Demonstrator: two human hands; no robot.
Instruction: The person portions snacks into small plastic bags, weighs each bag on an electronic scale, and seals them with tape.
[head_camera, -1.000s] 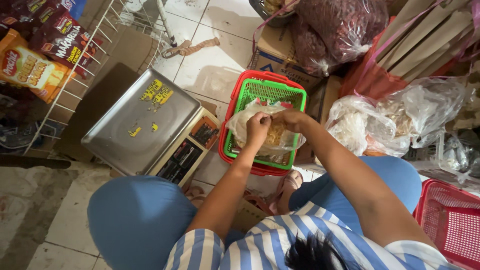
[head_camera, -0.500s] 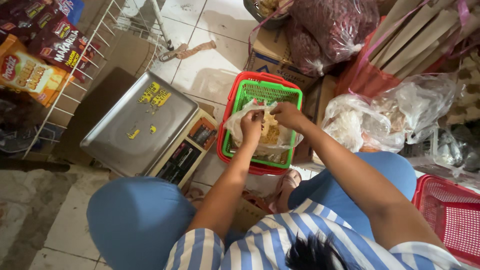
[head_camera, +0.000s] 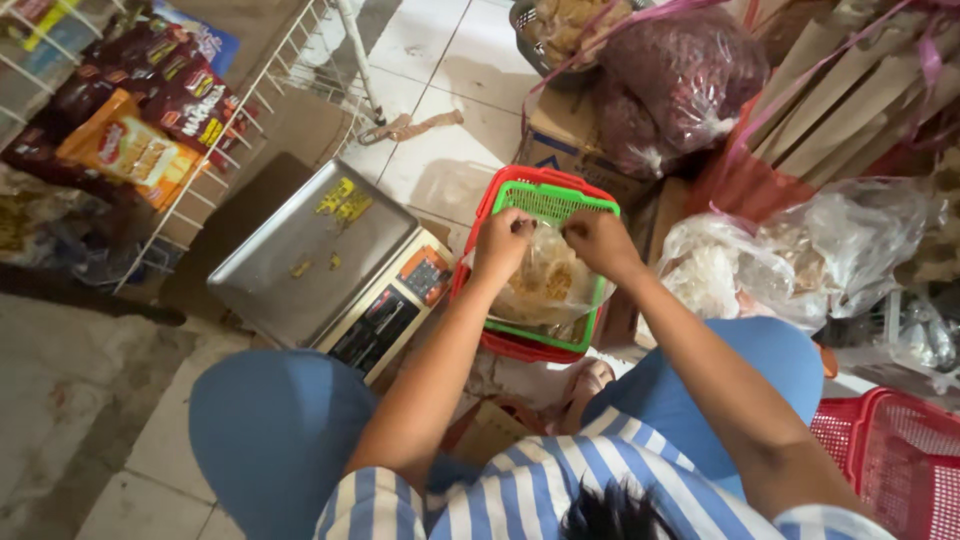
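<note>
The tiled floor (head_camera: 450, 150) carries everything: a metal scale (head_camera: 330, 265) on brown cardboard (head_camera: 290, 130), a red basket (head_camera: 500, 340) with a green one (head_camera: 555, 205) inside — beside it, a cardboard box (head_camera: 560, 140) and plastic bags (head_camera: 800, 255).

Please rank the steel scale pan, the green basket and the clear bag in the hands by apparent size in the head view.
1. Steel scale pan, largest.
2. Green basket, nested in a red one.
3. Clear bag, held by the left hand and right hand, smallest; it sits nearer the camera, so the gap is uncertain.
</note>
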